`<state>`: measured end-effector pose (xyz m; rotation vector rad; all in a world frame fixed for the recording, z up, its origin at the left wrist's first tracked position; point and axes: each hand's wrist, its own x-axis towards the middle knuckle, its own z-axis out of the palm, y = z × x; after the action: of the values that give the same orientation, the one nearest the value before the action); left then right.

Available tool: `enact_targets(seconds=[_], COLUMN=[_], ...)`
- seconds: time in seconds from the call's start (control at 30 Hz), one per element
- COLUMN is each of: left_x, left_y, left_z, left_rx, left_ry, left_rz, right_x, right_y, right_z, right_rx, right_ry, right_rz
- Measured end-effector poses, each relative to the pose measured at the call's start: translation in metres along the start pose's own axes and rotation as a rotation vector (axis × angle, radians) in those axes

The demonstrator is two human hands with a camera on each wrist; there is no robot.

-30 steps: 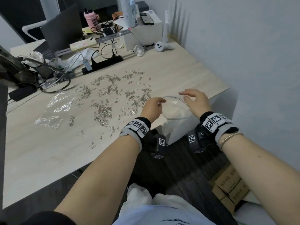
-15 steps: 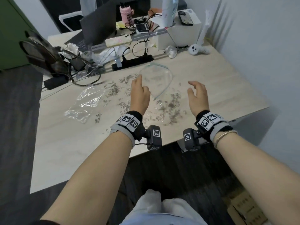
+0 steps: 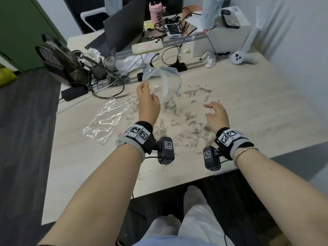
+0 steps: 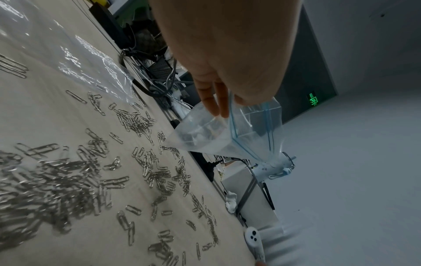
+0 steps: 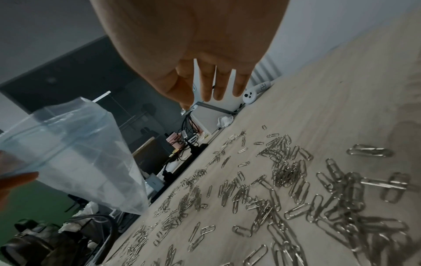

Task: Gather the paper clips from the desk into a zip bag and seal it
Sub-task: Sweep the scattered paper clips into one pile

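Many silver paper clips (image 3: 188,119) (image 4: 75,172) (image 5: 296,189) lie scattered over the middle of the light wooden desk (image 3: 257,107). My left hand (image 3: 148,102) holds a clear zip bag (image 3: 162,80) (image 4: 230,133) (image 5: 79,153) with a blue zip strip by its rim, lifted above the clips with its mouth gaping. In the left wrist view the fingers (image 4: 214,100) pinch the bag's edge. My right hand (image 3: 215,112) hovers low over the clips at the right, fingers (image 5: 218,81) spread and relaxed, holding nothing.
A crumpled clear plastic wrapper (image 3: 104,119) lies left of the clips. Cables, a power strip (image 3: 177,67), a laptop (image 3: 124,29), a phone (image 3: 147,47) and a dark bag (image 3: 62,63) crowd the back. A white controller (image 3: 239,58) sits at the back right.
My right hand let go of the bag and dropped toward the clips. My left hand carried the bag from the desk's near edge up over the clips. My head turned left.
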<state>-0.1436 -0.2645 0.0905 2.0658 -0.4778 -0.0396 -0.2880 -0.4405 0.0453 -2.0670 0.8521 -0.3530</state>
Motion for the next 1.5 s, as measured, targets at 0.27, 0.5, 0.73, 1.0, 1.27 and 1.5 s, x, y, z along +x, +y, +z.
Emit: enact_targets(seconds=[0.27, 0.5, 0.73, 1.0, 1.27, 1.5], left_x=[0.057, 0.102, 0.124, 0.140, 0.138, 0.128], left_y=[0.004, -0.002, -0.020, -0.040, -0.052, -0.056], left_z=[0.034, 0.081, 0.107, 0.097, 0.079, 0.070], left_rx=[0.055, 0.035, 0.120, 0.096, 0.064, 0.053], left_ry=[0.067, 0.068, 0.131, 0.180, 0.200, 0.213], left_rz=[-0.001, -0.055, -0.053, -0.104, -0.181, -0.224], right_x=[0.074, 0.145, 0.199, 0.242, 0.234, 0.181], right_y=[0.023, 0.049, 0.072, 0.072, 0.047, 0.028], right_z=[0.013, 0.015, 0.029, 0.066, 0.112, 0.138], right_rx=[-0.015, -0.057, -0.088, -0.349, -0.358, -0.358], right_ry=[-0.079, -0.140, -0.233, -0.281, -0.474, -0.711], right_rz=[0.048, 0.021, 0.093, 0.075, -0.109, -0.305])
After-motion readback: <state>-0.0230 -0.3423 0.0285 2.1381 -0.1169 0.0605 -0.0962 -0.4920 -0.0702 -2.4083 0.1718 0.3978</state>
